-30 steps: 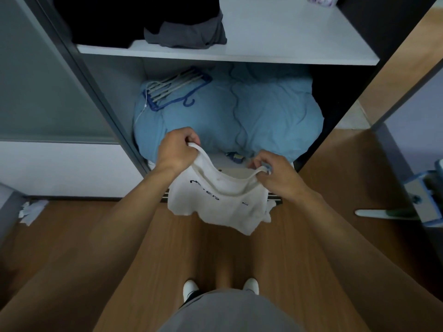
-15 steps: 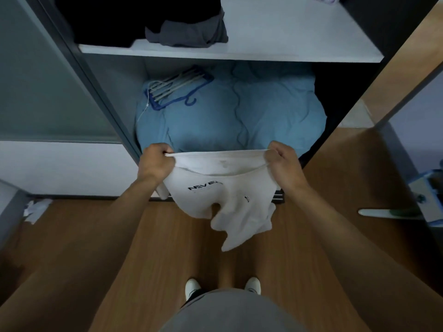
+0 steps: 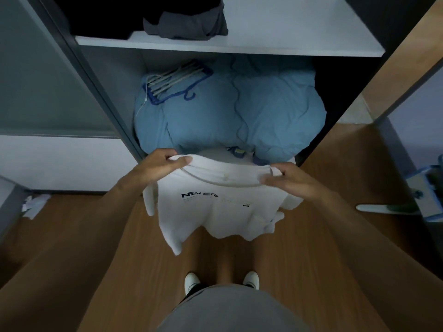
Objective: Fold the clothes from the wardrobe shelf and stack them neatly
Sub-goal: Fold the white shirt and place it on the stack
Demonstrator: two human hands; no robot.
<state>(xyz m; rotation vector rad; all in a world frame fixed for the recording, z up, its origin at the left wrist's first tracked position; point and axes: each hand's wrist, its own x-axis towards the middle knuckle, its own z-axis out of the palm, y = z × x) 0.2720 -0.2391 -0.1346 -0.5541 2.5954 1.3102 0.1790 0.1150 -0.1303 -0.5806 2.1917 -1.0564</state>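
Straight ahead, both bare arms reach forward and slightly down from the bottom corners of the view, with the hands level and set apart in front of the open wardrobe. The left hand (image 3: 158,167) pinches one shoulder of a white T-shirt (image 3: 215,212), thumb pressed on the near side and fingers (image 3: 165,153) curled over the top edge. The right hand (image 3: 287,179) grips the other shoulder the same way. The T-shirt hangs in the air between them, above the wooden floor (image 3: 96,236) and just in front of the wardrobe's lower compartment. Its collar is stretched flat, dark lettering shows across the chest, and the hem falls uneven and rumpled, with one corner drooping lower on the left. Behind it, a big light-blue bundle of bedding (image 3: 251,111) fills the lower compartment, with a set of blue hangers (image 3: 172,82) lying on its left part. Above that, the white shelf (image 3: 287,47) carries a folded grey garment (image 3: 187,25) beside a heap of black clothes (image 3: 100,17). Two white shoes (image 3: 191,280) point at the wardrobe below the shirt. What looks like crumpled paper (image 3: 33,206) lies on the floor at far left, and a blue-and-white object (image 3: 426,188) juts in at far right, too cut off to identify.
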